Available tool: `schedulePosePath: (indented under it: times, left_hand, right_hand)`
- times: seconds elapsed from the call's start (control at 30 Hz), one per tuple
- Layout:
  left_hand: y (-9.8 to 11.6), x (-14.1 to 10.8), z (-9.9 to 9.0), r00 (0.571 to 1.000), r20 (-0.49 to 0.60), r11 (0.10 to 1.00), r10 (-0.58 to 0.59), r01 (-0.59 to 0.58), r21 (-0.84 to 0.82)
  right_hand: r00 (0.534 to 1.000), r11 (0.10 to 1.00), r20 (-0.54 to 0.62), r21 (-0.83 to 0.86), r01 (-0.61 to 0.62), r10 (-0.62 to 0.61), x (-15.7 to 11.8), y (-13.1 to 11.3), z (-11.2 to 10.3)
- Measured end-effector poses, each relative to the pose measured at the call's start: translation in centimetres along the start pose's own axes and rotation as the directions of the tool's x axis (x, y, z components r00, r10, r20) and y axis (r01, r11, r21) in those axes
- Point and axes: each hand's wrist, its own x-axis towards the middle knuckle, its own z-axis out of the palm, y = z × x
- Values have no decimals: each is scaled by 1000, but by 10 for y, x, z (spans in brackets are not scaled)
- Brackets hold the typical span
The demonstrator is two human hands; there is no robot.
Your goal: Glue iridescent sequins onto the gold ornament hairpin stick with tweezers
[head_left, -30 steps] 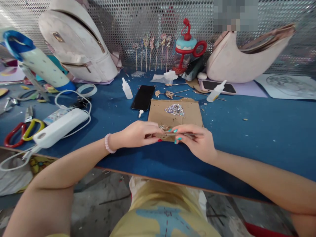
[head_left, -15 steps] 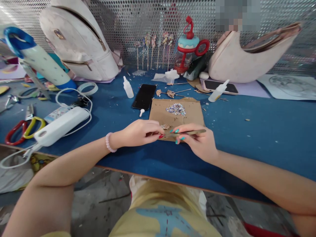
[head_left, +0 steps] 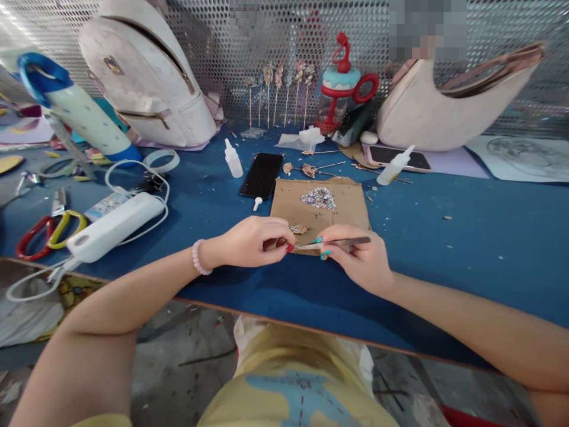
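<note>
My right hand [head_left: 362,261] is closed on a pair of tweezers [head_left: 355,241], tips pointing left. Those tips meet the fingertips of my left hand [head_left: 260,240], which are pinched together; what they hold is hidden. Right beside the left fingers shows a small glittery, wing-like ornament [head_left: 299,229]. Under both hands lies a piece of brown cardboard [head_left: 284,204], with a heap of shiny sequin-like bits [head_left: 319,198] on its far half. Just beyond the cardboard are gold ornaments on sticks [head_left: 310,170].
A black phone [head_left: 262,175], a glue bottle [head_left: 233,159] and a small white cap [head_left: 257,204] lie left of the cardboard. Another glue bottle [head_left: 395,166] is at right. Scissors [head_left: 53,231] and a white power strip [head_left: 115,226] occupy the left. Bags [head_left: 146,77] stand behind.
The tweezers have shifted slightly, and their tips now reach the left fingertips. My right fingers have adjusted a little on them. The whole view has moved slightly.
</note>
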Motion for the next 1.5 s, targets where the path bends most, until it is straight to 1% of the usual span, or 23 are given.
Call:
schedulePosePath:
  times: [0.13, 0.23, 0.4, 0.5, 0.57, 0.63, 0.7, 0.73, 0.8, 0.87, 0.93, 1.03, 1.27, 1.37, 1.5]
  left_hand:
    - [1, 0, 0, 1000, 8, 1000, -2, 2, -1]
    - [2, 1, 1, 1000, 15, 1000, -3, 3, 16]
    - [3, 1, 3, 1000, -12, 998, 6, -5, 56]
    - [0, 0, 3, 1000, -24, 997, -7, 9, 80]
    - [-4, -1, 1, 999, -24, 994, -25, 28, 103]
    - [-8, -1, -1, 999, -10, 985, -54, 54, 162]
    - [-12, -1, -3, 997, 9, 964, -80, 75, 256]
    - [-13, -1, -4, 996, 19, 951, -91, 81, 300]
    - [-15, -1, -6, 993, 36, 930, -112, 92, 355]
    - [-16, 0, -8, 990, 58, 920, -132, 101, 379]
    - [-16, -1, -9, 986, 79, 914, -145, 103, 393]
    - [-16, -1, -9, 983, 99, 911, -154, 102, 400]
    - [-18, 0, -9, 975, 112, 898, -192, 129, 420]
    - [-19, 0, -9, 973, 114, 893, -202, 135, 430]
    - [-21, -1, -9, 973, 114, 889, -202, 134, 437]
  right_hand:
    - [998, 997, 2, -50, 62, -62, 0, 0, 0]
    - [995, 991, 30, -92, 93, -91, 2, -3, 1]
    - [988, 981, 75, -129, 142, -133, 4, -5, 2]
    - [990, 980, 47, -141, 141, -136, 8, 0, -2]
    - [993, 982, 10, -153, 114, -114, 13, 7, -6]
    - [997, 979, -25, -192, 68, -74, 21, 16, -13]
    - [997, 965, -73, -263, -17, -3, 30, 28, -22]
    - [993, 957, -113, -281, -74, 43, 34, 34, -27]
    - [977, 928, -150, -321, -191, 150, 41, 46, -37]
    - [961, 903, -220, -356, -240, 168, 45, 56, -45]
    - [950, 888, -265, -379, -260, 165, 48, 64, -51]
    - [950, 878, -268, -399, -263, 163, 48, 70, -53]
    - [955, 888, -266, -397, -232, 131, 47, 75, -49]
    - [955, 883, -256, -399, -248, 153, 46, 78, -47]
    - [943, 872, -284, -399, -283, 176, 45, 80, -46]
